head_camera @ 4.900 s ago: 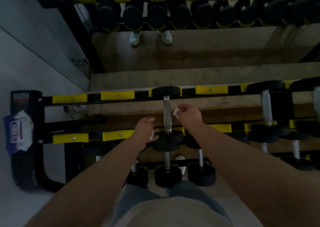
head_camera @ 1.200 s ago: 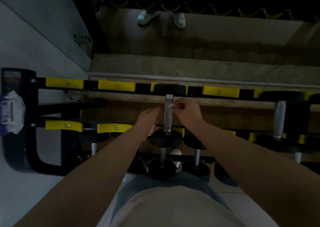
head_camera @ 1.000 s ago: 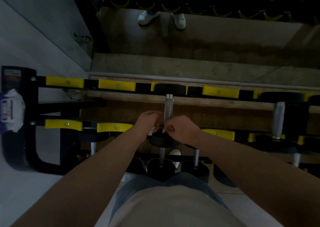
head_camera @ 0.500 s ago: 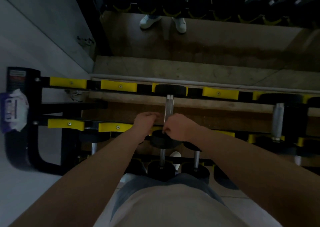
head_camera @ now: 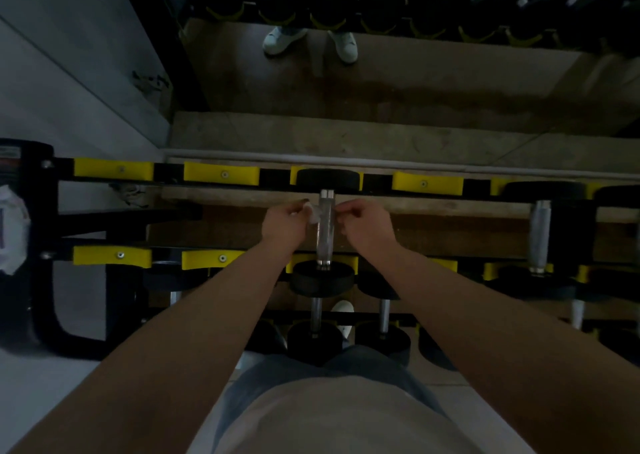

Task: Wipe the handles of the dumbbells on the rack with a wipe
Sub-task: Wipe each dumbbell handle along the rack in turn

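On the rack's [head_camera: 221, 176] top tier, one dumbbell [head_camera: 326, 232] lies across both rails. Left hand [head_camera: 285, 223] pinches a wipe [head_camera: 313, 214] against its handle; right hand [head_camera: 363, 225] curls beside, apparently pinching the wipe's other end — unclear.

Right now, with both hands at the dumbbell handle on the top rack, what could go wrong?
1. The wipe shows only beside the left hand, as a small bunched piece, so parts of the metal handle may stay unwiped.
2. The right hand is close to the handle; if the dumbbell rolls in its yellow cradles, fingers might be pinched.
3. The dim light could hide missed spots.
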